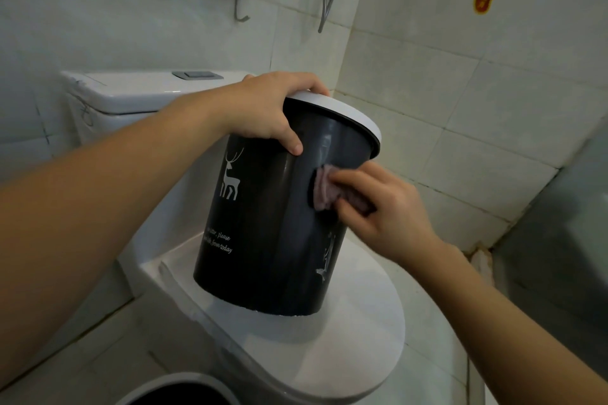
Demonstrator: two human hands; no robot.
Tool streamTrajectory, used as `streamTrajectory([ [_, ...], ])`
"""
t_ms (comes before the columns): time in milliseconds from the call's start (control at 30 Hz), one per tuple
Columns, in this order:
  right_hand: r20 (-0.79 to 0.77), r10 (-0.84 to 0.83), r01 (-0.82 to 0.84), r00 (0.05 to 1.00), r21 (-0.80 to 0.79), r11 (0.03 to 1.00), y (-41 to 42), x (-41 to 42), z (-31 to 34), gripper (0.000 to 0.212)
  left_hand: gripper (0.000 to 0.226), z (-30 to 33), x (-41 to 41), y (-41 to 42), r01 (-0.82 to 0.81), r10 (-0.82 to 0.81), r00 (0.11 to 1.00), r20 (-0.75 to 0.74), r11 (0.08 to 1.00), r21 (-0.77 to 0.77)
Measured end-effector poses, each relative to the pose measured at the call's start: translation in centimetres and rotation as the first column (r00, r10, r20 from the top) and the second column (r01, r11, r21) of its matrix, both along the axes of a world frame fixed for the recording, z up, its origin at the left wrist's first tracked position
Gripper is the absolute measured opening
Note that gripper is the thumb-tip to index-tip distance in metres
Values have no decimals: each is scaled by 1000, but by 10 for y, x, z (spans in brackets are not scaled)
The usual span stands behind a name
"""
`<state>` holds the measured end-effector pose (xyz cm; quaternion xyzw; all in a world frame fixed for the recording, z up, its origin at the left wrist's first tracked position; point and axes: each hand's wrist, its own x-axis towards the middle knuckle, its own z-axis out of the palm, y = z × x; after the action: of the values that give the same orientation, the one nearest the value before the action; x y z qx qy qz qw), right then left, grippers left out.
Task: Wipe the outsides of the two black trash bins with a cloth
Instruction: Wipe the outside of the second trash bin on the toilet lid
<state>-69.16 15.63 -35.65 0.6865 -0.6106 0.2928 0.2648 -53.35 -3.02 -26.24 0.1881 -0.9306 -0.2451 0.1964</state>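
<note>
A black trash bin (pixel 273 207), printed with a white deer, is stood tilted on the closed toilet lid (pixel 345 352). Its white rim is gripped by the left hand (pixel 266 108), fingers curled over the top edge. A pinkish cloth (pixel 329 189) is pinched in the bent fingers of the right hand (pixel 385 207) and pressed against the bin's upper side. The rim of a second bin (pixel 184 388) is seen at the bottom edge.

Dim, even light with a greenish cast; its source cannot be told. A pale glare streak runs down the black bin (pixel 269 207) just beyond the left hand's (pixel 266 108) fingertips. Soft shadow gathers beneath the right hand's (pixel 388 207) fingers. Wide-angle bending swells the forearms at the edges; the corners look slightly soft.
</note>
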Motion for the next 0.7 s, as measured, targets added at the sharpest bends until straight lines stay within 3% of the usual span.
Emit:
streamTrajectory([
  [167, 163, -145, 161, 976, -93, 983, -12, 0, 17, 38, 75, 0, -1, 1, -1, 1, 1000, 5, 1000, -6],
  [367, -22, 24, -23, 999, 63, 998, 13, 17, -24, 35, 76, -1, 1, -2, -5, 5, 1000, -1, 1000, 13],
  [500, -84, 45, -40, 995, 60, 997, 17, 16, -29, 31, 74, -1, 0, -3, -1, 1, 1000, -3, 1000, 10],
  [700, 147, -134, 144, 980, -61, 988, -4, 8, -1, 35, 73, -1, -1, -4, 0, 0, 1000, -5, 1000, -6],
])
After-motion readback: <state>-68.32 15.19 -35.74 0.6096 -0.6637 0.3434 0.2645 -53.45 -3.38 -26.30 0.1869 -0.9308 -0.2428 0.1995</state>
